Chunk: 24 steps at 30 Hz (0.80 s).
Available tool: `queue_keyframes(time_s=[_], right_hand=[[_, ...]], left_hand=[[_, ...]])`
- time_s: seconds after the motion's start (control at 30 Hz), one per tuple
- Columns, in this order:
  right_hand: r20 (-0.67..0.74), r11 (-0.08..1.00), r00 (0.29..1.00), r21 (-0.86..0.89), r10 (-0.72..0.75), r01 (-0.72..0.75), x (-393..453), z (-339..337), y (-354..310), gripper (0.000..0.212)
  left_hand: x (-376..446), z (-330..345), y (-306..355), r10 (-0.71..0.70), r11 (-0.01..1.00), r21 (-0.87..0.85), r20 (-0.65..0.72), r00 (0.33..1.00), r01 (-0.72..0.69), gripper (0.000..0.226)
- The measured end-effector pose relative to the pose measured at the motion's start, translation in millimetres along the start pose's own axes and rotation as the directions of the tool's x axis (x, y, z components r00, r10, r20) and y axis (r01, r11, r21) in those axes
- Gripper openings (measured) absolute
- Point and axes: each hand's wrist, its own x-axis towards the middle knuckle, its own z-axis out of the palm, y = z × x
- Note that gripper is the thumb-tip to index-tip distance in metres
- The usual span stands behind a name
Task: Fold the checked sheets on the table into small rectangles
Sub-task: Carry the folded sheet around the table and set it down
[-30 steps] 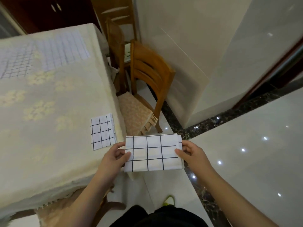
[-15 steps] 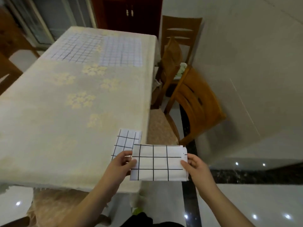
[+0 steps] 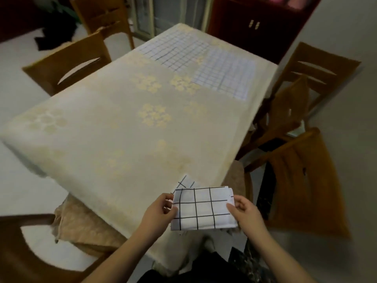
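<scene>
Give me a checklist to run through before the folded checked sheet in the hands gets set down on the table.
1. Left hand grips the white black-checked folded sheet: ok.
2. Right hand grips its other end: ok.
3. Sheet folded to a small rectangle: ok.
4. Layers aligned at the right edge: cannot tell.
5. Earlier small folded checked rectangle at the near corner of the cream flowered tablecloth, partly hidden: ok.
6. Unfolded checked sheets remain at the far end: not ok.

The folded checked sheet (image 3: 204,209) has swung in over the bench (image 3: 122,127) corner, now covering most of the finished rectangle (image 3: 184,180).
</scene>
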Motion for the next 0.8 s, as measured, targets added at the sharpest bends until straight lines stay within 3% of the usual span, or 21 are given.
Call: queue_keyframes(time_s=[0.2, 0.43, 0.67, 0.8], right_hand=[[0.267, 0.977, 0.962, -0.179, -0.062, 0.113, 79, 0, -26, 0.021], [0.522, 0.863, 0.848, -0.384, -0.090, 0.328, 152, 13, -50, 0.029], [0.645, 0.774, 0.761, -0.446, -0.071, 0.449, 175, 50, -50, 0.030], [0.666, 0.716, 0.744, -0.493, -0.055, 0.494, 179, 62, -50, 0.026]], left_hand=[[7, 20, -3, -0.171, 0.978, -0.152, -0.211, 0.962, 0.141, 0.014], [-1, 56, -10, -0.428, 0.870, -0.425, -0.400, 0.810, 0.250, 0.023], [-3, 79, -22, -0.610, 0.761, -0.572, -0.474, 0.635, 0.305, 0.011], [-3, 84, -29, -0.618, 0.779, -0.519, -0.538, 0.573, 0.353, 0.009]])
